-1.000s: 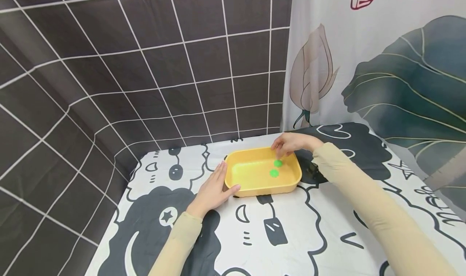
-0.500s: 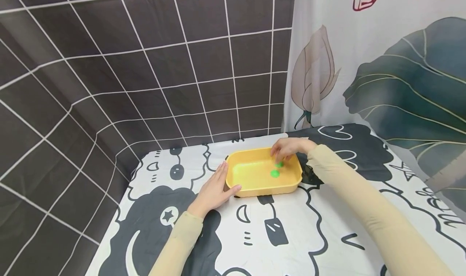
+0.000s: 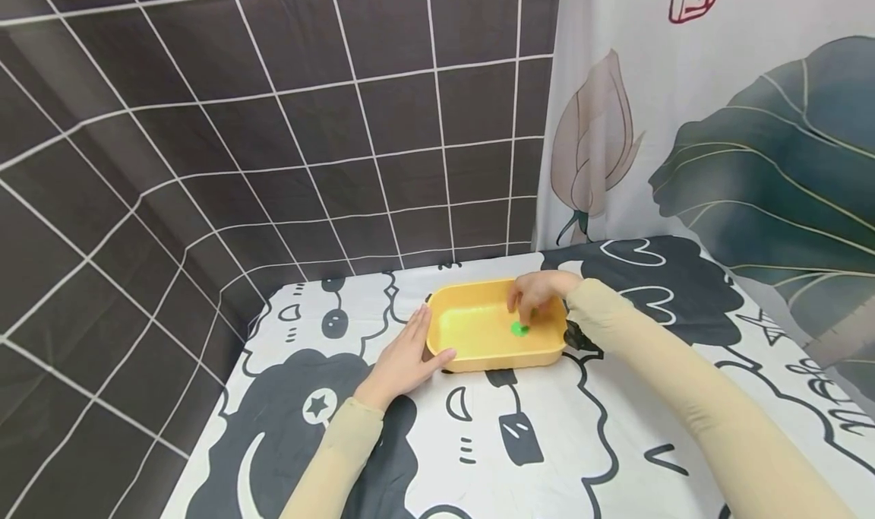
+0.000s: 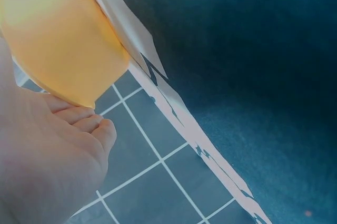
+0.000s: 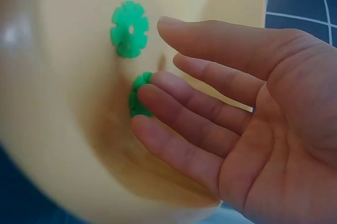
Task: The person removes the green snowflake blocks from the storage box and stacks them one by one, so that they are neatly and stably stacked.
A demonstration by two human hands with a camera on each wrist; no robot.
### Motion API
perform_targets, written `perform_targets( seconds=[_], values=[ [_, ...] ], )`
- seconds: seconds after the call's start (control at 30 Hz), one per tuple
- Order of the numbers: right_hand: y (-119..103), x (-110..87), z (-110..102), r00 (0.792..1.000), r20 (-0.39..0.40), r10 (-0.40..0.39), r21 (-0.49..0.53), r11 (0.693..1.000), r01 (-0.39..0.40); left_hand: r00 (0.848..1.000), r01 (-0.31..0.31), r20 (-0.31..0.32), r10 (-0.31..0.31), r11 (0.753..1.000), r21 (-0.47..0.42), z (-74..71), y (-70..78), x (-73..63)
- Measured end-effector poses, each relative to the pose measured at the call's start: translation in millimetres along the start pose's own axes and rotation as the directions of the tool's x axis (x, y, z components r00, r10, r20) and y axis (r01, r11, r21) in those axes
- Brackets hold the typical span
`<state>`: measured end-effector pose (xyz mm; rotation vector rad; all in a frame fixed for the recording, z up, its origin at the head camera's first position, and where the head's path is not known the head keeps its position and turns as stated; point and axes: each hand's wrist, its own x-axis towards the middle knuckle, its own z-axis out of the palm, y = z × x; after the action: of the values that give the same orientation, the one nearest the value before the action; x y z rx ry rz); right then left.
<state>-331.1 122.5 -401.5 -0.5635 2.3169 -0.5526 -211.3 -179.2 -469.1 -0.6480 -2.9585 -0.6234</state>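
A yellow plastic tray [image 3: 468,327] with rounded corners lies on the patterned cloth. My left hand [image 3: 403,358] rests along its left end, fingers on the side and thumb near the front corner. In the left wrist view, fingertips of that hand [image 4: 63,145] touch the tray's rim [image 4: 105,71]. My right hand [image 3: 538,291] reaches down into the right part of the tray. In the right wrist view, a green notched disc [image 5: 138,39] lies near the thumb tip, and a second green disc [image 5: 141,109] is partly hidden behind the fingers, which are loosely bent and apart from the thumb.
The table is covered by a black-and-white cartoon cloth [image 3: 547,481]. Behind and to the left hangs a dark cloth with white grid lines [image 3: 301,139]; a white curtain with leaf prints [image 3: 615,147] hangs at the back right.
My right hand has moved further into the tray and slightly towards its front, now covering one green disc in the head view. The left hand stays against the tray's left end.
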Motion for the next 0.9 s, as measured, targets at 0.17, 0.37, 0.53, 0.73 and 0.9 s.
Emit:
perform_targets(
  seconds=[0.17,0.37,0.53,0.73,0.9],
  values=[
    [-2.3,3.7,2.8,1.000,-0.001,0.021,-0.007,1.000,-0.021,1.000,0.006,0.005,-0.006,1.000,-0.011,-0.8,-0.4,-0.5],
    [-9.4,6.2,2.1,0.999,0.037,0.024,-0.042,0.999,-0.022,1.000,0.004,-0.003,-0.004,1.000,-0.003,-1.9,-1.7,0.0],
    [-13.7,10.2,2.1,0.997,0.063,0.043,-0.110,0.993,-0.036,1.000,0.011,0.004,-0.011,1.000,-0.007,-2.4,-1.7,-0.3],
    [-18.6,15.2,2.1,0.995,0.093,0.046,-0.156,0.987,-0.032,1.000,0.012,0.008,-0.012,1.000,-0.021,-1.9,-0.5,-1.2],
    [-19.8,18.2,5.1,0.994,0.102,0.033,-0.167,0.986,-0.016,1.000,0.009,0.012,-0.008,1.000,-0.016,-1.0,-0.3,-0.7]
  ],
)
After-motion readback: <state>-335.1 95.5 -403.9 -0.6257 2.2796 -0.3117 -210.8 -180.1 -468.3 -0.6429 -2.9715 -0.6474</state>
